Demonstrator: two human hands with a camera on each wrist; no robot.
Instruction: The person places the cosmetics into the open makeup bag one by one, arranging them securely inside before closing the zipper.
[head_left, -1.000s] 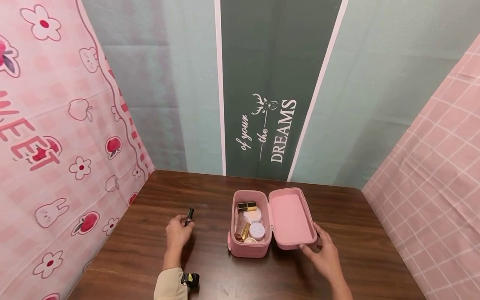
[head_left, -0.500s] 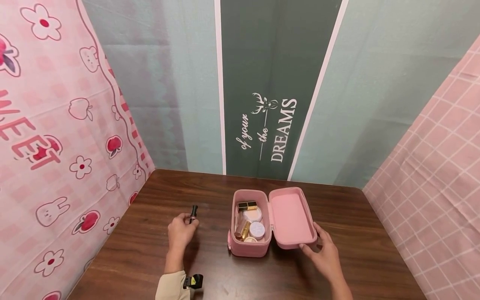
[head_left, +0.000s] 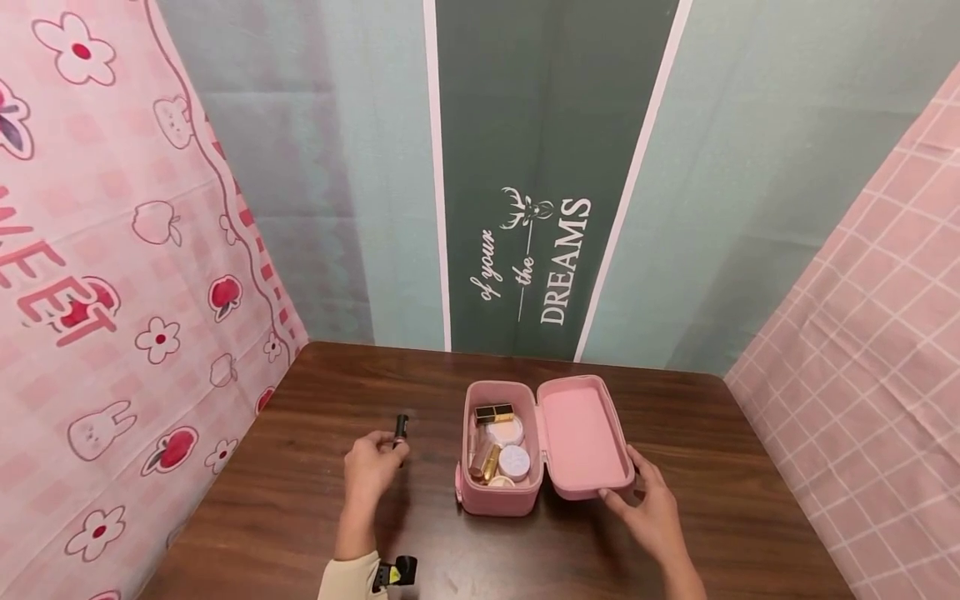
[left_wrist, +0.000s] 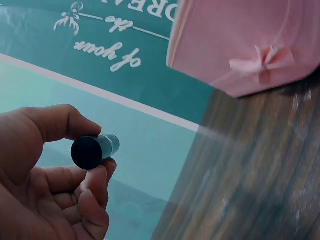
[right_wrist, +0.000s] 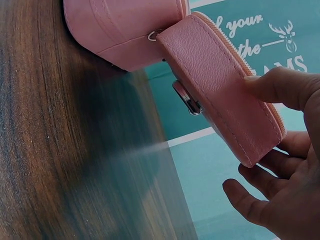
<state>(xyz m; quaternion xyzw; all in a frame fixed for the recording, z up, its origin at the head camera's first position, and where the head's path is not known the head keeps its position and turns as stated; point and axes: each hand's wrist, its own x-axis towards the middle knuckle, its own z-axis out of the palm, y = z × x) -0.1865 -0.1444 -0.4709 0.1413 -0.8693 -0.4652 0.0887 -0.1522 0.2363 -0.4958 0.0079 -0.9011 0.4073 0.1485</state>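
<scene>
A pink cosmetic case [head_left: 498, 502] stands on the table with its lid [head_left: 583, 433] swung out to the right. Left of it, my left hand [head_left: 372, 468] pinches a dark cosmetic tube [head_left: 401, 426] between thumb and fingers, above the table. In the left wrist view the tube's black round end [left_wrist: 87, 153] faces the camera. My right hand [head_left: 651, 507] grips the lid's near right corner, thumb on one side and fingers on the other, as the right wrist view shows. Inside the case lie a black and gold lipstick [head_left: 495, 412], a round white jar [head_left: 514, 462] and several other cosmetics.
The brown wooden table [head_left: 300, 517] reaches back to a green curtain [head_left: 517, 125] with white lettering. Pink patterned cloth [head_left: 97, 467] hangs on the left and pink checked cloth [head_left: 862, 333] on the right. A small bow [left_wrist: 267, 60] decorates the case's side.
My left hand has moved rightward with the tube, closer to the case, and the tube has turned more upright in the head view. My right hand and the lid have stayed put.
</scene>
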